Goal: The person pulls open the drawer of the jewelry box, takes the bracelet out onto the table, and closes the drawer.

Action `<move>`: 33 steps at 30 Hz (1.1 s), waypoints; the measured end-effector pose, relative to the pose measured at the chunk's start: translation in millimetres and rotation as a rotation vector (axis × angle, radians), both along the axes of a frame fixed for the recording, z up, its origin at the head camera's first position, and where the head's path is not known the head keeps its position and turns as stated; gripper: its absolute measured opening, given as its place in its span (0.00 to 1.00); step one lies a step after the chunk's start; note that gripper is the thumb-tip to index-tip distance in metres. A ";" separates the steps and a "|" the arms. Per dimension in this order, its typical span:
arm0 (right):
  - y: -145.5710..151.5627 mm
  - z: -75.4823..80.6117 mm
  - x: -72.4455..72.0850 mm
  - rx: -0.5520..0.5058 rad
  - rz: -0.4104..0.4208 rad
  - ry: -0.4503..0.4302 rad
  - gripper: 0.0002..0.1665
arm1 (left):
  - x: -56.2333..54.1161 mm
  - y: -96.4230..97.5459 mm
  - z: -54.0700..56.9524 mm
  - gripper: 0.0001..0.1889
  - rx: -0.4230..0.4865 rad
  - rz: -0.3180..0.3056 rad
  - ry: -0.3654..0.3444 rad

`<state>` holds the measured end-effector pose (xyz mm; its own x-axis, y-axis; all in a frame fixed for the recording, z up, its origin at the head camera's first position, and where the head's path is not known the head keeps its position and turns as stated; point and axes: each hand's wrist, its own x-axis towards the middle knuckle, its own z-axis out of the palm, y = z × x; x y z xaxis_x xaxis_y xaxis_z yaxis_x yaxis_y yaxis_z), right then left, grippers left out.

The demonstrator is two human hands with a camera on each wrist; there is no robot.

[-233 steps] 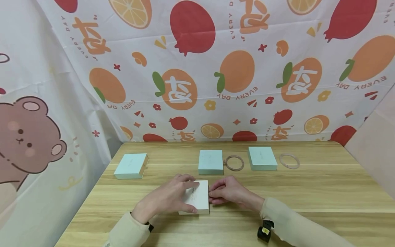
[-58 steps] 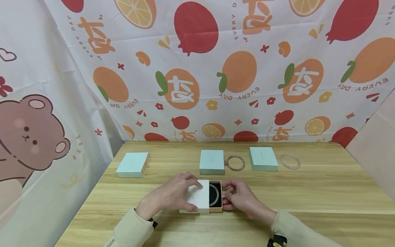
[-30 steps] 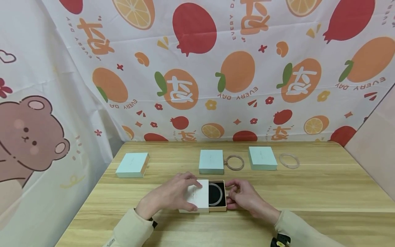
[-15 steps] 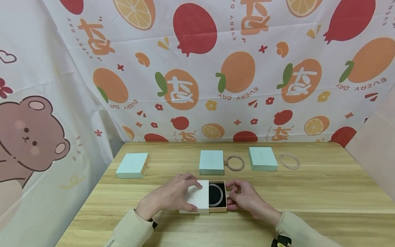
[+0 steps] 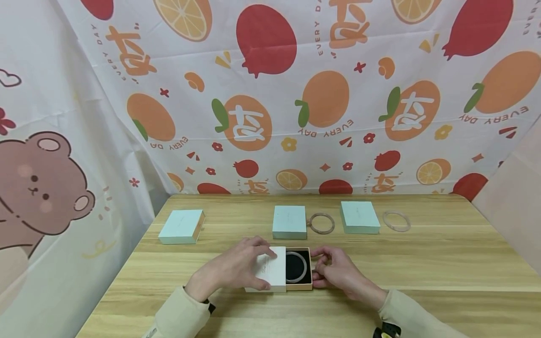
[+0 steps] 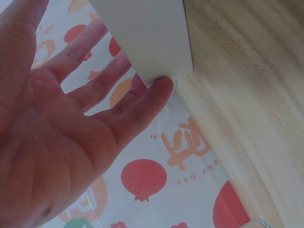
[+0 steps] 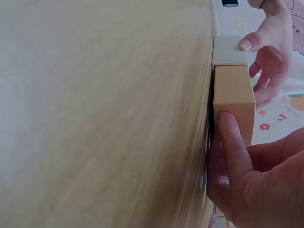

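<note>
A white box sleeve lies on the table under my left hand, whose thumb and fingers grip it across its near and far sides. From its right end sticks an orange-edged drawer, partly slid out. Inside, a pale bangle rests on black padding, its left part hidden by the sleeve. My right hand pinches the drawer's right end. In the right wrist view, one fingertip lies against the drawer's end face. The left wrist view shows the sleeve beside my left fingertips.
Behind my hands stand a light-blue box at the left, another light-blue box in the middle and a third light-blue box farther right. A brownish bangle and a pale bangle lie beside the last two. A printed cloth hangs behind the table.
The drawer was inside the sleeve at first. My right hand has drawn it rightward, baring the bangle, with only slight movement lately. My left hand has stayed on the sleeve.
</note>
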<state>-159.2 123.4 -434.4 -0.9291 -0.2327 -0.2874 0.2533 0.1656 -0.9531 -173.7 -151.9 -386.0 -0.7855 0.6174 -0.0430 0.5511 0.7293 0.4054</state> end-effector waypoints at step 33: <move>8.8 -0.7 1.5 0.012 -0.011 0.010 0.20 | -0.2 -0.6 0.3 0.29 0.007 0.010 -0.018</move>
<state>-157.7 132.1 -435.1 -0.9344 -0.2194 -0.2807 0.2456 0.1742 -0.9536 -173.8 -152.4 -385.7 -0.7904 0.6102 -0.0530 0.5365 0.7315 0.4209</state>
